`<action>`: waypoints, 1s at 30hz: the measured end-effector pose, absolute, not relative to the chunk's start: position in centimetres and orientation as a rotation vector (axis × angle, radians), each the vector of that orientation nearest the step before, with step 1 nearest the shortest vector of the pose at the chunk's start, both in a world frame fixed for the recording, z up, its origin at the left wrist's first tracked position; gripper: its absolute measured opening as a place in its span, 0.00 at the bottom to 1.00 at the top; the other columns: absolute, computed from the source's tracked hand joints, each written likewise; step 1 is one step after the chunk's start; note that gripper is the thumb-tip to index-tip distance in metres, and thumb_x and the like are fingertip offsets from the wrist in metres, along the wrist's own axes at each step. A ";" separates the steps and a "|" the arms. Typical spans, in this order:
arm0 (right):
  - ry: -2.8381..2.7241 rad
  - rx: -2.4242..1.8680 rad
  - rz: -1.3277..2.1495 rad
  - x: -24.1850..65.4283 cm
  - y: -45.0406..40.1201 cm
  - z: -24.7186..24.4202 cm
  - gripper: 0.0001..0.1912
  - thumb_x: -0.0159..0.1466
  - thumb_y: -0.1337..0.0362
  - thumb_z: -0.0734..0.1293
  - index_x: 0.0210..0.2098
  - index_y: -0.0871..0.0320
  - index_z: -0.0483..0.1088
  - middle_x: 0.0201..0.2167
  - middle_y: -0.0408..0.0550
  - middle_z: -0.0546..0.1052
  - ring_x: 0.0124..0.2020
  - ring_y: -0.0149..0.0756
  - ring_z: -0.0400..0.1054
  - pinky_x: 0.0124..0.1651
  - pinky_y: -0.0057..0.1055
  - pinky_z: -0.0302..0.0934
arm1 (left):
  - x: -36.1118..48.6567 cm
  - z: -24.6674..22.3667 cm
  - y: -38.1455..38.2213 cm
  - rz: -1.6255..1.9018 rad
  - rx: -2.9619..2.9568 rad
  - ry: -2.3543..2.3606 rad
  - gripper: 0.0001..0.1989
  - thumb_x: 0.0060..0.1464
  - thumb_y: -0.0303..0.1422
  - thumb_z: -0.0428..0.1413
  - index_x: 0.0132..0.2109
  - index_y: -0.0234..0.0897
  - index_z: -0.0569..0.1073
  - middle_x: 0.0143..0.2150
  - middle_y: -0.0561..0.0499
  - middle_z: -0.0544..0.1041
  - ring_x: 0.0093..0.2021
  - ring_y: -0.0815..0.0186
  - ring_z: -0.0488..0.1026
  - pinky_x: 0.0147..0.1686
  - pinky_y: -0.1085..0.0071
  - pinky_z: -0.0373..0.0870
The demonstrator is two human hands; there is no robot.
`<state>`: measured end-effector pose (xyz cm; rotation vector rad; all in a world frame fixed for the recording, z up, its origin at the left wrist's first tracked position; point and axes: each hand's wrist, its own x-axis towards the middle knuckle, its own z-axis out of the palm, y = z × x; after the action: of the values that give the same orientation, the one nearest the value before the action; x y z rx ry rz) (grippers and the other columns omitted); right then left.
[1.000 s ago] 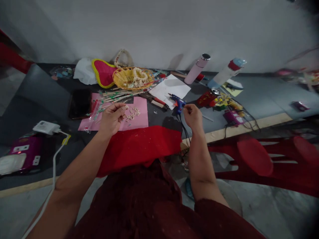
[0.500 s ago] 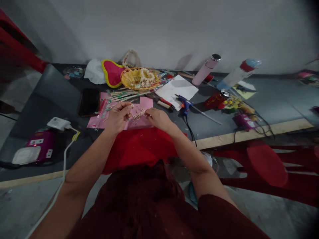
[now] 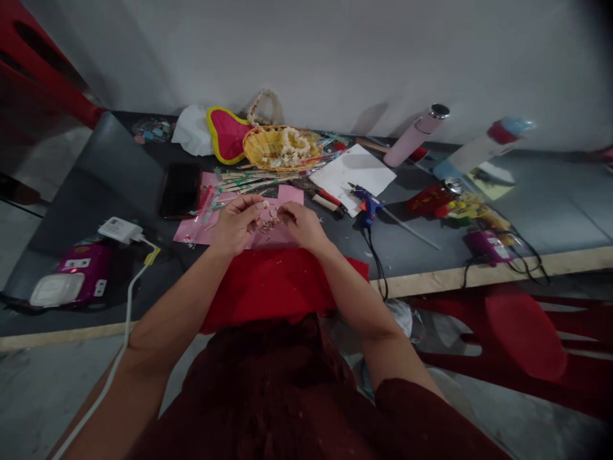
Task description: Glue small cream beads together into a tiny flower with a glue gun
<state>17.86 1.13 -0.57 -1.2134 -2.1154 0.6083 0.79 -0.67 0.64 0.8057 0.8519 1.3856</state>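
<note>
Between my hands, over a sheet of pink paper [image 3: 191, 231], is a cream, knobbly strand [image 3: 272, 222] that looks like small beads or chips strung together. My left hand [image 3: 238, 222] is closed in a pinch, a small pale end of the strand showing at its thumb and forefinger. On the other side, my right hand [image 3: 302, 225] has its fingertips pressed together at the strand's right part. What lies inside the right fingertips is too small to make out clearly. A red cloth [image 3: 272, 284] covers the lap below.
Behind the hands stands a yellow basket [image 3: 256, 148] with cream strands in it. Pliers [image 3: 328, 199], a blue glue gun [image 3: 368, 203], a phone [image 3: 181, 190] and wrapped sticks lie around. A pink flask [image 3: 416, 135], a red can [image 3: 431, 197] and purple power blocks stand farther out.
My right hand has come nearer to the left, and the strand between them is bunched and more hidden. The whole view has shifted slightly, with the table things appearing farther right.
</note>
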 end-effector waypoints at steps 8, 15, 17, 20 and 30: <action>-1.614 -1.006 1.022 16.7 -0.3 0.3 0.12 0.62 0.54 0.62 0.35 0.56 0.66 0.27 0.41 0.68 0.25 0.26 0.60 0.30 0.25 0.58 | 1.5 0.0 -0.9 1.416 0.915 0.944 0.09 0.41 0.31 0.64 0.34 0.36 0.76 0.29 0.53 0.73 0.25 0.76 0.67 0.25 0.78 0.66; -1.625 -1.031 1.015 16.3 -0.5 0.1 0.12 0.62 0.54 0.62 0.34 0.57 0.66 0.27 0.42 0.68 0.26 0.26 0.59 0.31 0.25 0.57 | 2.0 0.1 -1.1 1.425 0.981 0.973 0.10 0.41 0.32 0.64 0.34 0.36 0.76 0.27 0.54 0.74 0.24 0.75 0.67 0.25 0.78 0.66; -1.627 -1.027 0.999 16.4 -0.5 0.0 0.12 0.62 0.54 0.62 0.34 0.57 0.66 0.28 0.41 0.68 0.26 0.26 0.59 0.31 0.26 0.57 | 2.1 0.2 -1.2 1.424 0.992 0.974 0.10 0.40 0.32 0.64 0.34 0.36 0.76 0.27 0.54 0.74 0.24 0.75 0.67 0.25 0.77 0.66; -1.626 -1.025 0.992 16.3 -0.5 -0.1 0.12 0.61 0.54 0.62 0.33 0.57 0.65 0.28 0.41 0.68 0.27 0.26 0.59 0.31 0.26 0.57 | 2.1 0.3 -1.3 1.428 1.007 0.981 0.09 0.41 0.31 0.64 0.33 0.36 0.76 0.27 0.54 0.73 0.24 0.75 0.67 0.25 0.77 0.65; -1.470 -0.911 1.248 16.2 -0.1 -0.4 0.16 0.57 0.51 0.67 0.35 0.56 0.64 0.26 0.39 0.66 0.23 0.24 0.59 0.26 0.24 0.58 | 1.9 0.3 -1.4 1.412 1.118 0.998 0.08 0.42 0.32 0.63 0.33 0.37 0.77 0.27 0.53 0.74 0.25 0.74 0.66 0.26 0.77 0.63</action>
<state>16.18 -0.06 -0.43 -0.9108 -1.4703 1.2480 1.91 -1.45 0.26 1.1178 0.9983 1.4117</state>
